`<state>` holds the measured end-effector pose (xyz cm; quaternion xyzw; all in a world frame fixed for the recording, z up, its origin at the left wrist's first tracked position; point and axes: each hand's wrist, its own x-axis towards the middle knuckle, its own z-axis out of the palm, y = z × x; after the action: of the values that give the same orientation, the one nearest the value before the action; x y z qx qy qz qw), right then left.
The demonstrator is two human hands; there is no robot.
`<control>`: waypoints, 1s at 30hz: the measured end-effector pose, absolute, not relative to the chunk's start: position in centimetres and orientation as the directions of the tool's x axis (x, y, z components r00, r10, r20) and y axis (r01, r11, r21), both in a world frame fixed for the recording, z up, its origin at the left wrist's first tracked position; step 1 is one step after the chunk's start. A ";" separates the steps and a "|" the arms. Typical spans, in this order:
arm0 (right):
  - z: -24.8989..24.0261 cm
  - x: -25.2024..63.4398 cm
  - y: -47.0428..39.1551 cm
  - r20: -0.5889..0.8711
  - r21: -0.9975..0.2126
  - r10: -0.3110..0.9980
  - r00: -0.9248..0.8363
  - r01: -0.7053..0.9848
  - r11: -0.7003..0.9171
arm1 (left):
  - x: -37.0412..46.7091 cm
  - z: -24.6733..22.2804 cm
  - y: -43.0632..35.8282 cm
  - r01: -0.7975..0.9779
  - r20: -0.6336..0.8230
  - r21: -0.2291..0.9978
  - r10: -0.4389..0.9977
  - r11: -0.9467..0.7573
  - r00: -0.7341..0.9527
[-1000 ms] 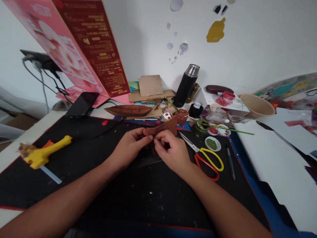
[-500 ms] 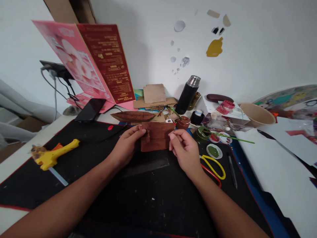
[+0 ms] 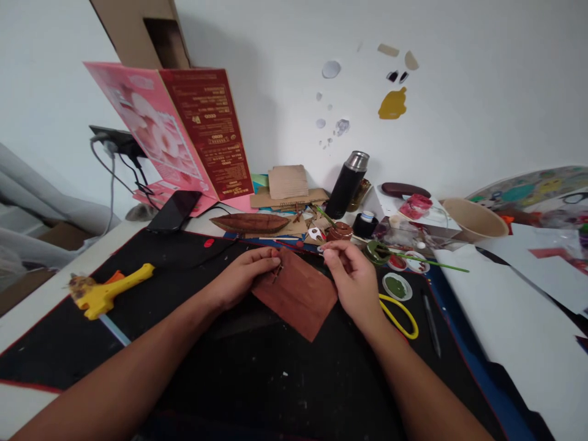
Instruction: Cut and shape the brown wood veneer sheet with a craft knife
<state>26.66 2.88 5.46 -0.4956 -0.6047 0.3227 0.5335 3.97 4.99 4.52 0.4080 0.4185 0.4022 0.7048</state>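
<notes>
A brown-painted flat piece (image 3: 301,294), like card, hangs tilted above the black mat (image 3: 229,380), its lower corner pointing toward me. Its upper left corner is pinched between the thumb and fingers of my left hand (image 3: 250,275). A small torn or rough line shows near that pinch. My right hand (image 3: 351,275) is just beyond the piece's right side, fingertips pressed together above its edge. What those fingertips hold, if anything, is too small to make out. Yellow-handled scissors (image 3: 404,313) lie partly hidden behind my right wrist.
A yellow glue gun (image 3: 113,291) lies on the left. Behind my hands are a brown leaf-shaped piece (image 3: 250,223), a brown paint jar (image 3: 340,231), a black thermos (image 3: 346,187) and a phone (image 3: 174,211). Green paint (image 3: 397,286) and a pen (image 3: 430,321) are at right.
The brown piece has swung from nearly level to a slant, its lower corner dropping toward me. My right fingers have come away from its right edge; my left hand keeps its pinch.
</notes>
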 end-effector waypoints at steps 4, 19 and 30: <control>5.1 26.8 3.2 0.155 -0.947 0.975 -0.157 0.258 0.192 | 3.7 4.5 5.2 -0.228 -0.281 0.901 0.897 0.369 0.341; 4.1 26.0 3.3 -0.049 -0.995 0.998 -0.044 -0.081 -0.052 | 3.3 4.5 5.1 -0.297 -0.220 0.879 0.870 0.373 0.441; 3.7 25.3 2.7 -0.106 -0.994 0.947 -0.305 0.039 -0.099 | 3.7 4.6 5.4 -0.412 -0.257 0.837 0.923 0.361 0.287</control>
<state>25.32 2.68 3.73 -0.4476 -0.5507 0.5908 0.3839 3.71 5.38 4.62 0.3325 0.3843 0.4570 0.7300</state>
